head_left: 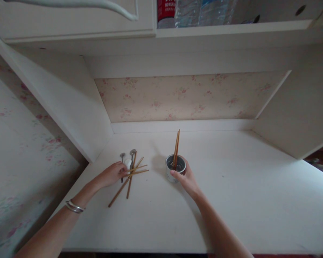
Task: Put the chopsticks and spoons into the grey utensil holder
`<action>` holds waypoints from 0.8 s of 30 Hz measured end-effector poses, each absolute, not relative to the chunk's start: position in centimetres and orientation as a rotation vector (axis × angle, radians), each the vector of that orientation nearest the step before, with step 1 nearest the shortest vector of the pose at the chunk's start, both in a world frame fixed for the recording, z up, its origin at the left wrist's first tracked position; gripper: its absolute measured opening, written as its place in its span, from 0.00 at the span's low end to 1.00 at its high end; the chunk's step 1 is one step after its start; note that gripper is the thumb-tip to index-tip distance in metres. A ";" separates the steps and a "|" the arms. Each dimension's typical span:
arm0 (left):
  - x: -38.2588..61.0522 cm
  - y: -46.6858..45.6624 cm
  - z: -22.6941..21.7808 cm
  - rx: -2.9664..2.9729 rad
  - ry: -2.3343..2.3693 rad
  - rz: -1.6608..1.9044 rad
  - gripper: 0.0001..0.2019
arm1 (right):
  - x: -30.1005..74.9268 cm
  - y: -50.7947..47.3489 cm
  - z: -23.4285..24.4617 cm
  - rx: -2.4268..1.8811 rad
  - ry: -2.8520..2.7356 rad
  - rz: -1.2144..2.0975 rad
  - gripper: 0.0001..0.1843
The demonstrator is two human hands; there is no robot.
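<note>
Left hand (117,171), near the left edge of the surface (231,208), appears clamped with its fingertips on the ends of two pale chopsticks (140,172), whose free ends point toward the right edge; right hand (185,176) is wrapped around a metal cup (172,175), thumb at the front of the rim, the cup sitting about midway between the left and right edges and nearer the back edge. Step in hand, as judged: gripping the pale pair while the cup is steadied; the next move calls for a firm pinch, a lift clear of the crossed brown chopsticks (118,193) beneath, and a level cup. Materials: the cup is cylindrical, bright-rimmed and perforated at its base; two standing chopsticks (176,152) inside it are slender, tapered and apparently wooden, tilted toward the back edge; beside the left hand lie two metal spoons (132,152), smooth and round-bowled, and a glossy white spoon (128,163), partly hidden; the surface is flat, matt and white.
</note>
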State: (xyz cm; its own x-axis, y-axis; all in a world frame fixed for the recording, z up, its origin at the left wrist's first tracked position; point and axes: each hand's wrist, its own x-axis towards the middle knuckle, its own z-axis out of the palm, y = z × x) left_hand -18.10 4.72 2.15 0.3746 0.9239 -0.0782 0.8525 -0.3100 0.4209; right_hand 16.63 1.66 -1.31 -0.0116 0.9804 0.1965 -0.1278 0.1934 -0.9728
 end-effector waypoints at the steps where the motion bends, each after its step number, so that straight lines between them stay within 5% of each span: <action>1: -17.8 4.8 2.6 2.233 1.567 0.270 0.14 | 16.6 1.7 -1.3 -0.963 -1.223 1.136 0.38; 10: -12.1 5.6 9.2 2.033 1.632 0.979 0.16 | 16.7 1.7 -1.3 -0.963 -1.242 1.100 0.37; 15: -5.9 6.1 13.9 1.659 1.219 1.393 0.19 | 16.7 1.7 -1.4 -0.958 -1.243 1.088 0.38; 24: 1.1 7.9 10.3 1.892 1.202 1.172 0.12 | 16.8 1.8 -1.5 -0.950 -1.259 1.097 0.38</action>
State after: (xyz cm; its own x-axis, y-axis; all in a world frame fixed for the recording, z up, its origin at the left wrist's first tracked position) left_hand 1.09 7.86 10.31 0.1988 0.9125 0.3574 0.3801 -0.4080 0.8301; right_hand 16.76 1.80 -1.47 -0.0148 0.9717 0.2359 -0.1011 0.2333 -0.9671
